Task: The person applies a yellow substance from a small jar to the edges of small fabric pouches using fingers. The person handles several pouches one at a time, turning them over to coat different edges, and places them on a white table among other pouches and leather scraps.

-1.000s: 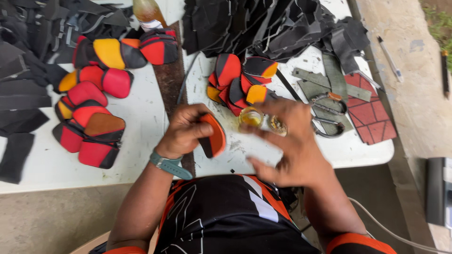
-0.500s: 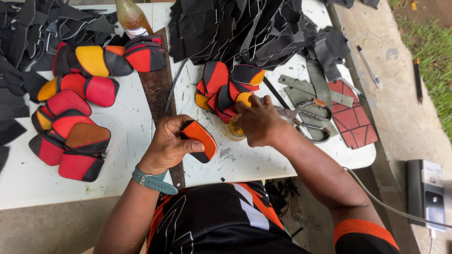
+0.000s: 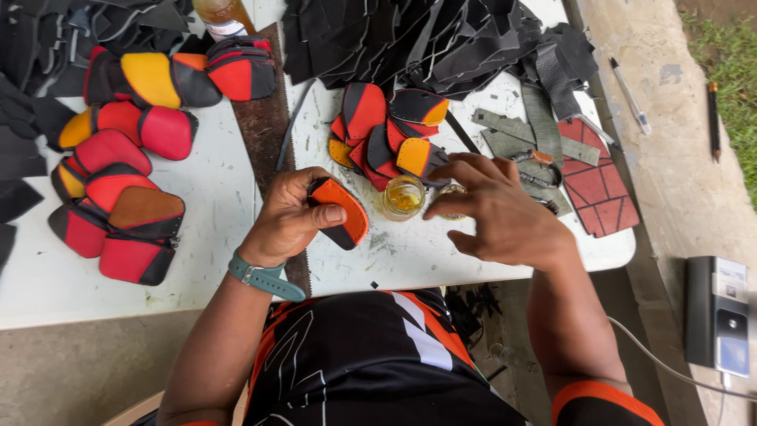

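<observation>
White worktable (image 3: 197,237), left hand (image 3: 288,217) grip closed on orange-black leather piece (image 3: 343,211), right hand (image 3: 497,213) grip open over small glass jar (image 3: 404,197)

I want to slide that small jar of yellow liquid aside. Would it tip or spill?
The jar looks short and wide, so it probably slides rather than tips. It seems open on top, so a quick shove could slop liquid. It looks like glass: likely slick and breakable. The right hand hovers beside it.

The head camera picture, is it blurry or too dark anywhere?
Head view: soft, even daylight, no hard shadows. The left hand and its orange-and-black piece look sharp; the right hand is slightly smeared at the fingers. The black scrap pile loses detail.
</observation>
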